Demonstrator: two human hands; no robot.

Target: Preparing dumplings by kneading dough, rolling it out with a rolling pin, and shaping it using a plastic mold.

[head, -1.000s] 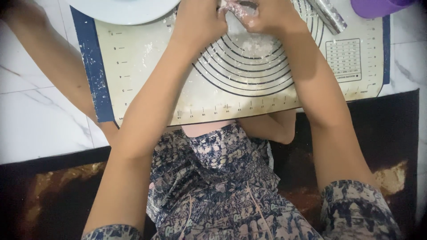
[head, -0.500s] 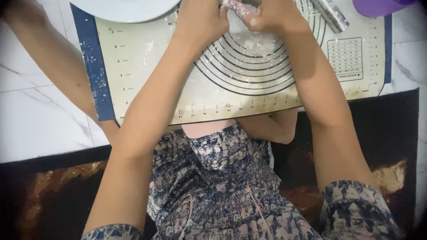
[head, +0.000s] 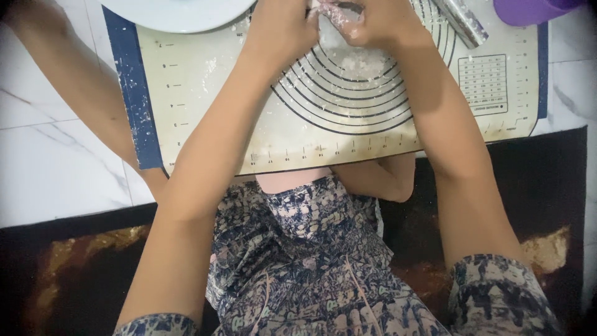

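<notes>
The small lump of dough (head: 333,14) sits at the top edge of view, above the ringed baking mat (head: 348,93), just where it was a second ago. Your left hand (head: 280,28) and right hand (head: 379,22) stay pinched on it, fingers barely shifted; the kneading simply continues. The metal rolling pin (head: 460,22) lies nearby.

The mat (head: 205,93) lies on the floor (head: 56,162). A plate (head: 180,9) sits at its far left, a rolling pin (head: 460,22) at far right, with a bowl (head: 528,9) beside it.
</notes>
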